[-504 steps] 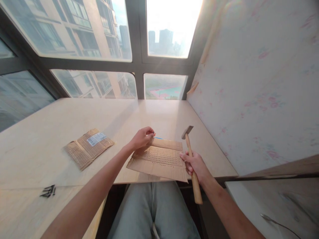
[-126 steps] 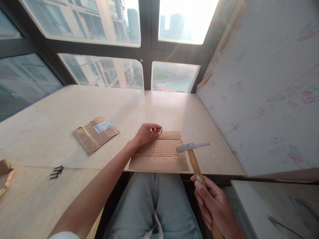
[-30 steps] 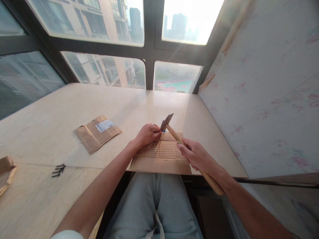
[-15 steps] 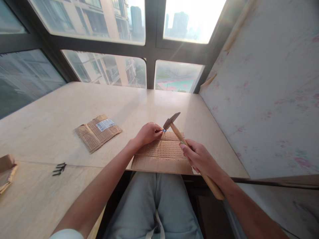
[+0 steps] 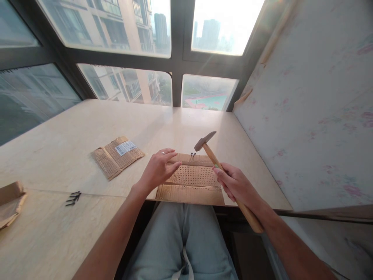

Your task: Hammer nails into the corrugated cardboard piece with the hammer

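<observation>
A flat piece of perforated cardboard (image 5: 194, 179) lies at the near edge of the pale table (image 5: 87, 128). A small dark nail (image 5: 192, 155) stands upright near its far edge. My left hand (image 5: 159, 169) hovers over the cardboard's left part with fingers stretched out, holding nothing, just left of the nail. My right hand (image 5: 236, 184) is closed round the wooden handle of a hammer (image 5: 221, 171). The hammer's metal head (image 5: 205, 140) is raised just above and right of the nail.
A second folded cardboard piece with a white label (image 5: 118, 155) lies to the left. Several dark nails (image 5: 72, 197) lie loose near the table's front left. A brown cardboard scrap (image 5: 10, 202) sits at the far left edge. A pale wall panel (image 5: 305, 97) closes the right side.
My left hand has let go of the nail and drawn back to the left with fingers spread. The nail now stands alone in the cardboard. The hammer stays raised.
</observation>
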The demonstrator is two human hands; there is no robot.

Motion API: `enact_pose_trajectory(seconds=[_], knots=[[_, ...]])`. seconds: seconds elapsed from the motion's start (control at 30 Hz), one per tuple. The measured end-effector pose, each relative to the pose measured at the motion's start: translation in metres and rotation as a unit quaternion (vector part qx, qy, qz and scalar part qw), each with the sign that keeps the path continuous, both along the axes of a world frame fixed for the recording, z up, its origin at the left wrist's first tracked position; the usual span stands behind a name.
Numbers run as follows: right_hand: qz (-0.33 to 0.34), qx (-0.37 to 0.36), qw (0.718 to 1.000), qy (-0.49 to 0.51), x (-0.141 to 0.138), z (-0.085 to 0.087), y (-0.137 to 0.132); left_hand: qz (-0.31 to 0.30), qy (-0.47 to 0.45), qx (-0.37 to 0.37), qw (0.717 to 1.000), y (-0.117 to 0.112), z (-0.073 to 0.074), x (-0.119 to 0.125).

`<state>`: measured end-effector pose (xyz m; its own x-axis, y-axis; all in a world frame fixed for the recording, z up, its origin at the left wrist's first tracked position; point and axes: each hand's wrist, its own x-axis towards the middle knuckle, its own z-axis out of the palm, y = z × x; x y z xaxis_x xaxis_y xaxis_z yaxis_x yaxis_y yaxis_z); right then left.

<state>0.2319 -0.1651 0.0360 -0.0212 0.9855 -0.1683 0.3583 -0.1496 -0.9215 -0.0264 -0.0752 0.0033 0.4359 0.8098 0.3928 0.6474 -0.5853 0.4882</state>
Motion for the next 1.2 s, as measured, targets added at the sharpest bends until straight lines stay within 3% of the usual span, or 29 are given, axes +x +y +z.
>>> enact_pose_trajectory(seconds=[0.17,0.33,0.63,0.8,1.0,1.2], knots=[[0.005,-0.015,1.0,0.002,0.0,0.005,-0.004,-0.017,0.067,0.011,0.998,-0.028,-0.01,0.0],[-0.002,-0.016,1.0,-0.007,-0.002,0.001,-0.008,-0.012,0.1,-0.01,0.995,-0.041,-0.017,0.005],[0.012,0.011,0.997,-0.082,-0.01,0.011,-0.002,0.027,0.16,-0.007,0.987,-0.035,-0.004,0.023],[0.028,0.033,0.991,-0.125,-0.013,0.013,0.004,-0.013,0.17,0.019,0.985,-0.022,-0.001,0.034],[0.031,0.027,0.991,-0.131,-0.014,0.011,0.006,-0.08,0.093,-0.021,0.992,-0.002,0.001,0.041],[0.01,0.007,0.998,-0.058,-0.01,0.008,0.004,0.032,-0.085,-0.12,0.989,0.03,0.002,0.041]])
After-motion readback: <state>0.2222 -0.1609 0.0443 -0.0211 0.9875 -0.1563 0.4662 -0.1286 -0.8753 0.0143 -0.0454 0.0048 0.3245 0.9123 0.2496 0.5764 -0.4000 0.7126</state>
